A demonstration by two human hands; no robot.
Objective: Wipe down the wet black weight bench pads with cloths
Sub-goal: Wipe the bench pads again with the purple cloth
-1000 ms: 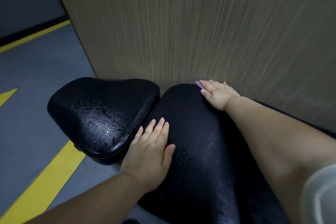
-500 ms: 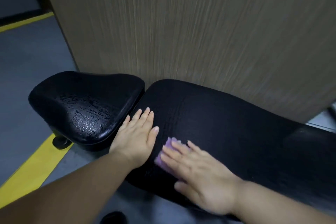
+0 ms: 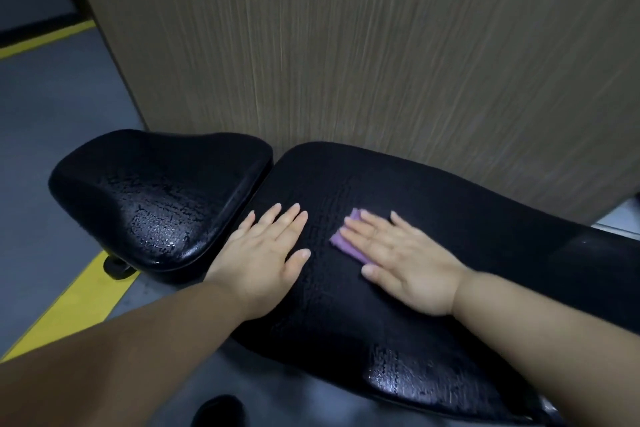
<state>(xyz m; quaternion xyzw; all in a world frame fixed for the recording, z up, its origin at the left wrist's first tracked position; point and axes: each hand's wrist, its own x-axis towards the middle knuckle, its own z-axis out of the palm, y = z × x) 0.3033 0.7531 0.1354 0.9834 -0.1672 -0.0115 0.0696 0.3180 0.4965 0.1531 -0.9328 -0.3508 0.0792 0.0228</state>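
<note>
1. Plainly, the left hand (image 3: pixel 266 260) lies palm-down on the long black back pad (image 3: pixel 467 218), at its end nearest the seat. Its fingers are straight and close together, the thumb is out to the side, and it holds nothing.
2. The right hand (image 3: pixel 412 263) also lies flat on the same pad, just beside the left. Its straight, slightly spread fingers press a small purple cloth (image 3: pixel 346 248) down onto the surface without pinching it.
3. The cloth is folded and mostly hidden under the fingers. Only its far corner and left edge show, roughly mid-width on the back pad.
4. The black seat pad (image 3: pixel 156 191) sits to the left, with a narrow gap between it and the back pad. Beads of water glisten across its top.
5. A wet, beaded patch (image 3: pixel 415 378) shows on the back pad's near edge, below the right forearm.
6. A wood-grain panel (image 3: pixel 346 45) stands right behind the bench.
7. The grey floor (image 3: pixel 52 121) carries a yellow line (image 3: pixel 79 302) that passes under the seat, where a round black foot (image 3: pixel 117 267) shows.
</note>
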